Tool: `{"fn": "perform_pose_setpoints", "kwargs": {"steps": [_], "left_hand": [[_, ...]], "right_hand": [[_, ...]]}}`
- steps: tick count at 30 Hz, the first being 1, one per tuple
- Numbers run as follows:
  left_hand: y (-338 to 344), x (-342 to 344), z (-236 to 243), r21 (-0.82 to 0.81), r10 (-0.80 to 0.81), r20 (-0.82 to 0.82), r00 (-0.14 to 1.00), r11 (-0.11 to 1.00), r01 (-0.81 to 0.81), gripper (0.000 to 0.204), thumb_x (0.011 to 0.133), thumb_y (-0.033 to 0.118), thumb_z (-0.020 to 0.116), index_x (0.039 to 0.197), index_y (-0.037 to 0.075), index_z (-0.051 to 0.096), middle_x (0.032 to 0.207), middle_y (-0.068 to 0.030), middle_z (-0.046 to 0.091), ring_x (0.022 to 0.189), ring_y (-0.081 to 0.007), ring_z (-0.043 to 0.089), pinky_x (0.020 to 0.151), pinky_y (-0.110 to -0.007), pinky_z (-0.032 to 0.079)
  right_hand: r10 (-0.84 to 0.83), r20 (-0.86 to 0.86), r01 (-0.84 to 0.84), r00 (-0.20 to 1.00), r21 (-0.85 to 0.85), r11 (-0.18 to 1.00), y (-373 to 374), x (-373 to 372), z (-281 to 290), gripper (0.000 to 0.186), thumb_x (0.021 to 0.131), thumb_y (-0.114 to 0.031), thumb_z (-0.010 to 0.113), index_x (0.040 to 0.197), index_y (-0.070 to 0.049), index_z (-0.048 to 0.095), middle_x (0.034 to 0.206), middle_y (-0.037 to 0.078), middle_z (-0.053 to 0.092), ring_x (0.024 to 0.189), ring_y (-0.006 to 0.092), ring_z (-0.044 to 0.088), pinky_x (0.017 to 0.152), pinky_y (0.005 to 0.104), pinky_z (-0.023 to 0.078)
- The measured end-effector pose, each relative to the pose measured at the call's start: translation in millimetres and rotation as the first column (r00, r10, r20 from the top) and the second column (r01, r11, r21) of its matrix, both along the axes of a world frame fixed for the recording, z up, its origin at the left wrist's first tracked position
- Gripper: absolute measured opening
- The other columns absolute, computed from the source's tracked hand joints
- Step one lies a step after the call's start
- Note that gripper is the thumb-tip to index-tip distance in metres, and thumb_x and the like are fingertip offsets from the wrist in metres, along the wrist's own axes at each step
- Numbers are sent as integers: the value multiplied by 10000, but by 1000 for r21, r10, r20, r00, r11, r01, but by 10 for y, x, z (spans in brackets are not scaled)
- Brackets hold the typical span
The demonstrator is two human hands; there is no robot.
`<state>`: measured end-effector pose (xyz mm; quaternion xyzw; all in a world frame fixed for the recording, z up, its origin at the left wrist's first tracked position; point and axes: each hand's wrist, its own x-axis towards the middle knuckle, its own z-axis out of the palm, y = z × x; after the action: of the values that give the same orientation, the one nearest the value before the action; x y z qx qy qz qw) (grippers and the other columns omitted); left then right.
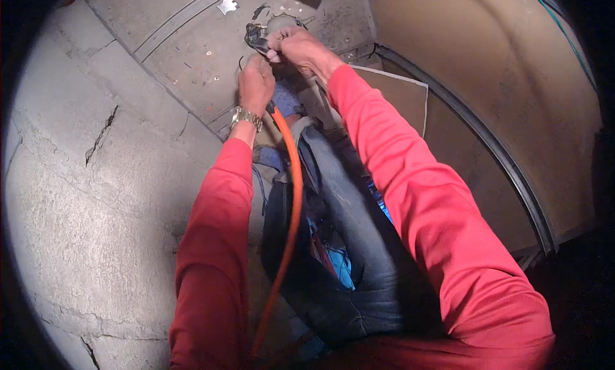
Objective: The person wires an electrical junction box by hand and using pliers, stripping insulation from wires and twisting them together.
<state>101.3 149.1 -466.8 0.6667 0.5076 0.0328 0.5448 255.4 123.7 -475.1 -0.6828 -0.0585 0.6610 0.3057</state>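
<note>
Both my hands work close together near the top of the view. My right hand [300, 49] pinches a dark bundle [257, 38] that looks like black wires or cable ends. Just below it, my left hand [255, 83] is closed, with fingertips at the bundle's lower end; what it grips is hidden. A thin dark wire sticks out beside those fingers. An orange cable [295, 190] with a black end runs from beside my left wrist, over my leg, to the lower edge. A round pale object [282, 25] lies behind my right fingers.
A cracked grey concrete wall [109, 197] stands on the left. Brown panels [487, 94] and a curved metal rail [487, 146] are on the right. A white scrap [227, 6] lies on the dusty floor. My bent legs in jeans [346, 222] are below, with blue material between them.
</note>
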Motion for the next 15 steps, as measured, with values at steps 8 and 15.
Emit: {"fn": "perform_pose_setpoints", "kwargs": {"steps": [8,15], "left_hand": [[168,59,282,-314,-22,10,1000,949,24,224,964,170,523,921,-29,613,865,-289,657,886,-490,643,727,-518,503],[115,-16,44,4,-110,-40,993,994,110,230,947,184,552,868,-28,592,816,-293,647,825,-492,646,698,-530,491]], "right_hand": [[-509,228,556,830,-406,725,-166,-634,-120,483,929,-411,719,1143,9,617,1038,105,682,854,185,662,745,359,565],[-185,413,146,892,124,982,-563,-818,133,494,1046,-412,434,998,27,655,874,148,682,793,273,626,752,428,483]]}}
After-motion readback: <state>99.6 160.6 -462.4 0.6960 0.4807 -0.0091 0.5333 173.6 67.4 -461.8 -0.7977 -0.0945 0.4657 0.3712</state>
